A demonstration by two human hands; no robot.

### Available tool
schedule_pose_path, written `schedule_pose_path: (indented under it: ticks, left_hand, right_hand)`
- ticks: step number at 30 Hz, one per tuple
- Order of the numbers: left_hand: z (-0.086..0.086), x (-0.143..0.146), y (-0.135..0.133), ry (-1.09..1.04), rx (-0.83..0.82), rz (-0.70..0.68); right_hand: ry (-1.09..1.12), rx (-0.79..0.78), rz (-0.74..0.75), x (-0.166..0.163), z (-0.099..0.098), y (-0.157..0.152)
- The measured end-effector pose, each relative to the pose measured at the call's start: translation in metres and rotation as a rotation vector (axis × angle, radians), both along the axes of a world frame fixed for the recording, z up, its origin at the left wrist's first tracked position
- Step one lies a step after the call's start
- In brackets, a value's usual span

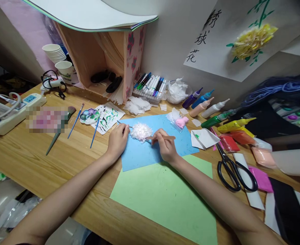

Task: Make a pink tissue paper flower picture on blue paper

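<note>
A fluffy white pompom-like flower [141, 131] made of many small pieces lies on a blue sheet [137, 160]. My left hand [118, 139] rests at its left side, closed on a thin dark stick-like tool [119, 122] that pokes out on both sides of the fingers. On the right, my right hand [166, 146] pinches a brown flat-handled tool [169, 137]; its tip meets the flower's lower right edge. The exact kind of either tool is not clear. Beyond the flower, a pink clay lump [182, 121] sits on clear plastic.
A green sheet [175, 200] lies nearest me. Black-handled scissors [229, 166], paint bottles [211, 109] and clay packs [263, 156] line the right. Paintbrushes [75, 120], a paint-smeared paper [109, 117] and a power strip [24, 109] are left. Markers [151, 85] stand behind.
</note>
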State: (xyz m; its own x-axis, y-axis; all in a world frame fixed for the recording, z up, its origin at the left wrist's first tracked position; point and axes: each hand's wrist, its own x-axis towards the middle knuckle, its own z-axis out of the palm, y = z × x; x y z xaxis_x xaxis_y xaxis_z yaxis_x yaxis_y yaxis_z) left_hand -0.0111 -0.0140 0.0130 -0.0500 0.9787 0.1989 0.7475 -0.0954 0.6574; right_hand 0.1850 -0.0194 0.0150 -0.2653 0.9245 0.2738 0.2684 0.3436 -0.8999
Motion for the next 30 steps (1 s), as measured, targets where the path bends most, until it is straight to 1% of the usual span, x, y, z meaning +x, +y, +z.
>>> schedule_pose_path:
  ticks: [2,3,5,7,9,11,16,21,26,30]
  left_hand:
    - [-0.0002,0.0002,-0.0001,-0.002,-0.001,0.003]
    - [-0.0002,0.0002,-0.0001,-0.001,-0.001,0.005]
    - [-0.0001,0.0004,-0.0001,0.002,-0.004,0.009]
    - [0.0002,0.0005,-0.0001,0.005,-0.008,0.011]
    - [0.0005,0.0007,-0.0001,0.006,-0.012,0.01]
    - [0.0007,0.0008,-0.0002,0.006,-0.015,0.011]
    - [-0.0004,0.0002,-0.0009,0.004,-0.015,0.009]
    - [-0.0009,0.0001,-0.0012,0.014,-0.016,0.012]
    - [0.0004,0.0008,-0.0012,0.017,-0.019,0.017]
    - [0.0007,0.0011,-0.0013,0.017,-0.018,0.015]
  right_hand:
    - [0.04,0.068,-0.046,0.0048,-0.0092,-0.008]
    - [0.048,0.115,-0.04,0.0066,-0.012,-0.0106]
    - [0.034,0.226,0.03,0.0083,-0.0142,-0.013]
    - [-0.039,0.314,0.15,0.008,-0.0135,-0.0125]
    - [-0.142,0.371,0.245,0.0069,-0.012,-0.0111]
    - [-0.217,0.412,0.286,0.0059,-0.0112,-0.0098]
    - [-0.247,0.503,0.228,0.0046,-0.0115,-0.0087]
    - [-0.25,0.495,0.152,0.0024,-0.0097,-0.0081]
    - [-0.201,0.542,0.155,0.0022,-0.0093,-0.0073]
    - [-0.228,0.547,0.16,0.0021,-0.0102,-0.0073]
